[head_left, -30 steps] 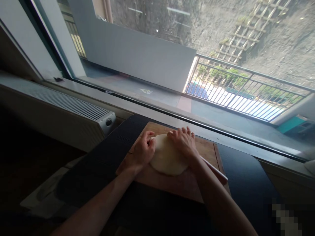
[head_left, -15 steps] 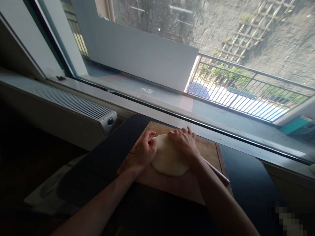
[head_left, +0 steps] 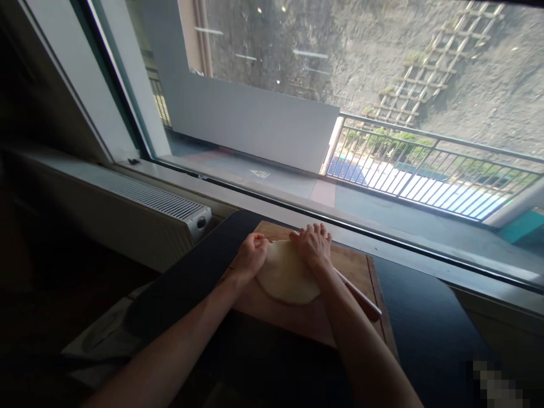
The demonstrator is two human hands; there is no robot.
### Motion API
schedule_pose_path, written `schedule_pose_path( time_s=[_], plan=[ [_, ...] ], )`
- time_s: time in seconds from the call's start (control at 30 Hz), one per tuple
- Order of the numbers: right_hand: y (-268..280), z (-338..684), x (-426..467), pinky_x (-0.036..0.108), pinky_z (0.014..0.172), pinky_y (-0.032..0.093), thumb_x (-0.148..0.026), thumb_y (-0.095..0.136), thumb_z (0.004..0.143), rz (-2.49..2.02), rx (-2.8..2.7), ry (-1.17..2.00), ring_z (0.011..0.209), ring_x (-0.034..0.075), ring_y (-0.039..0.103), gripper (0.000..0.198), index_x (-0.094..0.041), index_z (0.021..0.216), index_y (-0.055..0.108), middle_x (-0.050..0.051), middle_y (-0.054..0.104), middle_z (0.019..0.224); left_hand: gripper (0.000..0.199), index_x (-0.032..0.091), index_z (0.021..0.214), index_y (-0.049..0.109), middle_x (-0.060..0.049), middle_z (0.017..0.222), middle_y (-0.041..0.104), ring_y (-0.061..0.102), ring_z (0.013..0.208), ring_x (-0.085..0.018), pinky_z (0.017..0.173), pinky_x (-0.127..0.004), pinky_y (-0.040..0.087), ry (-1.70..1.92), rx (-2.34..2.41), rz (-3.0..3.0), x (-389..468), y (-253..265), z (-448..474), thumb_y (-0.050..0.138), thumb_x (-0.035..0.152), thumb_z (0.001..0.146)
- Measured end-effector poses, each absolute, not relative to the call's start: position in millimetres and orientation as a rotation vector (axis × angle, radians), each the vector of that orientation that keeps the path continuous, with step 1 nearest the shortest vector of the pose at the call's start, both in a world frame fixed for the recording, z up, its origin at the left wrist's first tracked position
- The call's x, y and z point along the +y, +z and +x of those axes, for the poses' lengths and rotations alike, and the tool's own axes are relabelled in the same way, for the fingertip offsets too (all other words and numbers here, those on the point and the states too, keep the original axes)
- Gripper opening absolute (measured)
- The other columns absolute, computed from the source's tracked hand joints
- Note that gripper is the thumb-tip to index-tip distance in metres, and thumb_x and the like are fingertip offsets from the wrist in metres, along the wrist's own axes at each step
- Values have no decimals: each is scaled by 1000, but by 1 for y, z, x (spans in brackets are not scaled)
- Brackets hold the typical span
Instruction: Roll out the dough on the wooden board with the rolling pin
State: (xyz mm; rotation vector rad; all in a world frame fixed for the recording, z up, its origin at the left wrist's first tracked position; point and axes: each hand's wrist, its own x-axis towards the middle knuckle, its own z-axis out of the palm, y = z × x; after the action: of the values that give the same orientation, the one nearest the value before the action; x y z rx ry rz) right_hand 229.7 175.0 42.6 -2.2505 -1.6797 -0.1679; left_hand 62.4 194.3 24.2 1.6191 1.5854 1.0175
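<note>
A flat, pale sheet of dough (head_left: 288, 277) lies on a wooden board (head_left: 293, 322). At its upper left edge, my left hand (head_left: 253, 253) is closed, thumb and fingers pinching the dough's rim. My right hand (head_left: 313, 245) rests over the upper right part of the dough with its fingers stretched out and apart; its palm side is hidden. A thin wooden rolling pin (head_left: 361, 297) lies on the board to the right, partly covered by my right forearm.
The board lies on a dark table (head_left: 429, 306) with rounded corners. Beyond the table runs a windowsill (head_left: 238, 198) under a large window. A white radiator (head_left: 170, 212) stands to the left. Outside is a balcony railing (head_left: 425, 161).
The view has tilted, so the scene sits slightly lower. My left fingers have closed more tightly at the dough's edge. My right hand has shifted slightly left, fingers still spread.
</note>
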Motion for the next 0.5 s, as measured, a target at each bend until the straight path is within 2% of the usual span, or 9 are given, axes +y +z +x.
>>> schedule_pose_path(
  time_s=[0.07,0.17,0.23,0.33,0.4,0.5],
  plan=[
    [55,254,178,47,99,24,-52,29,90,-2326,-1614,-177,122,30,35,51,-14,110,56,17,50,124,29,15,88,61,-7,83,69,64,79,-20,64,-25,47,885,1585,1620,206,38,64,46,36,77],
    [59,278,159,39,90,34,-53,26,91,-2322,-1651,-213,105,25,52,51,-16,101,59,14,59,110,27,15,65,61,-6,61,65,63,64,-21,51,-25,43,698,1562,1681,223,62,74,53,40,71],
    [53,288,137,32,82,39,-48,22,94,-2318,-1681,-182,94,20,58,47,-19,101,59,11,63,102,25,16,54,58,-4,47,58,61,55,-22,45,-25,40,550,1558,1739,227,77,86,66,39,58],
    [45,307,109,30,73,42,-46,20,95,-2386,-1620,-140,83,19,63,47,-20,102,58,9,67,88,25,16,44,54,-1,37,51,57,46,-23,40,-25,35,358,1480,1852,219,98,113,77,23,37],
    [43,322,99,33,74,42,-48,17,94,-2446,-1548,-127,82,22,63,52,-18,100,59,10,68,84,22,16,45,55,-1,40,53,55,45,-20,39,-24,34,303,1358,1920,204,115,133,76,18,37],
    [44,334,92,33,79,41,-49,16,94,-2475,-1512,-114,89,22,62,54,-20,97,61,10,68,91,18,16,57,60,0,52,58,55,47,-15,39,-21,34,342,1160,1977,179,143,154,72,27,50]
  ],
)
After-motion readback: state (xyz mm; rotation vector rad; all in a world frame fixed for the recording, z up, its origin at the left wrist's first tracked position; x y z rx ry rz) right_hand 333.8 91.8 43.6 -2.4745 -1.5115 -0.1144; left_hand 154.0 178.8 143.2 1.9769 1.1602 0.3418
